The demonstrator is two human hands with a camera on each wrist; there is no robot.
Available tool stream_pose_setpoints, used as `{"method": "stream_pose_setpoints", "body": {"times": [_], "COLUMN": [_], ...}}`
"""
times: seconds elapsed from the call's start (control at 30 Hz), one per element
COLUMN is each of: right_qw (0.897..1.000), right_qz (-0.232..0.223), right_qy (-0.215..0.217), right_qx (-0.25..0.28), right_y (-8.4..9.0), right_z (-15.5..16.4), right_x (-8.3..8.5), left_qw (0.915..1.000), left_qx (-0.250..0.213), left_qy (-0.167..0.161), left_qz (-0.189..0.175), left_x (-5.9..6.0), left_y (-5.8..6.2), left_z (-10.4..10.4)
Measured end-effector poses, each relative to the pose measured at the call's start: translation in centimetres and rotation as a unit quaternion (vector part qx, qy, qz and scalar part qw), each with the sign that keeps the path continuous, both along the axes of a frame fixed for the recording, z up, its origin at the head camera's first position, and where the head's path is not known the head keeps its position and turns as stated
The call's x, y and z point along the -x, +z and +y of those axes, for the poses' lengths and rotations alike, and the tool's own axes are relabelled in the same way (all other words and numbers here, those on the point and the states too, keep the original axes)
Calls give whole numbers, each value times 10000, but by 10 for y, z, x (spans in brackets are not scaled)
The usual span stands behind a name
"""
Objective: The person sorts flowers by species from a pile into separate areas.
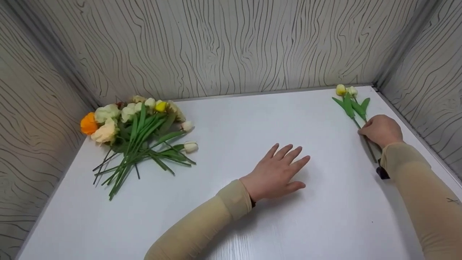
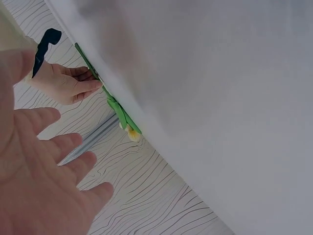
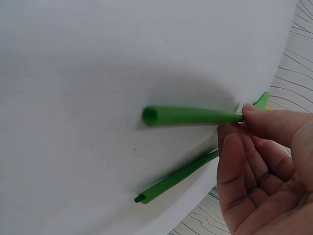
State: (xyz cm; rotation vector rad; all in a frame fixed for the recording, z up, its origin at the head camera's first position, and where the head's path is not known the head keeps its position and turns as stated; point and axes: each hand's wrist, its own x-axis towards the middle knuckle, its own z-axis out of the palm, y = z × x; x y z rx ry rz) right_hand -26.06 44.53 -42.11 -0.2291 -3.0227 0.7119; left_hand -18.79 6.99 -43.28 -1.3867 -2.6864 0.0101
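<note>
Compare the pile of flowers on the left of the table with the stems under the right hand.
The flower pile holds many stems fanned out loose; the right-side stems look like only two, lying side by side. The pile shows orange, cream, white and yellow heads; the pair shows one yellow and one pale. No hand touches the pile; the right hand pinches one stem of the pair. Both have green stems and leaves.

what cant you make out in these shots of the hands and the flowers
- Head view: the right hand covers part of the tulip stems, so its grip is hidden there.
- Left wrist view: the left hand is blurred and cut off by the edge.
- Right wrist view: the blooms are off frame; only the stem ends show.
- Flower pile: overlapping stems are uncountable.
</note>
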Motion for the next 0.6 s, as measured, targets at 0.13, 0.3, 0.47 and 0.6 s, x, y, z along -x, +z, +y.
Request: {"method": "stream_pose_setpoints", "body": {"times": [0.13, 0.3, 0.47, 0.6], "right_qw": [9999, 9995, 9990, 9981], "right_qz": [101, 240, 294, 299], "right_qy": [-62, -149, 56, 403], "right_qx": [-36, 146, 325, 357], "right_y": [3, 7, 6, 7], "right_z": [-1, -9, -31, -59], "right_x": [0, 2, 6, 7], "left_qw": [9999, 9992, 9968, 9921], "left_qx": [-60, -168, -278, -529], "left_qy": [56, 270, 665, 1108], "left_qz": [-83, -229, -340, -266], "left_x": [4, 13, 26, 39], "left_y": [0, 2, 7, 13], "left_z": [-5, -21, -50, -86]}}
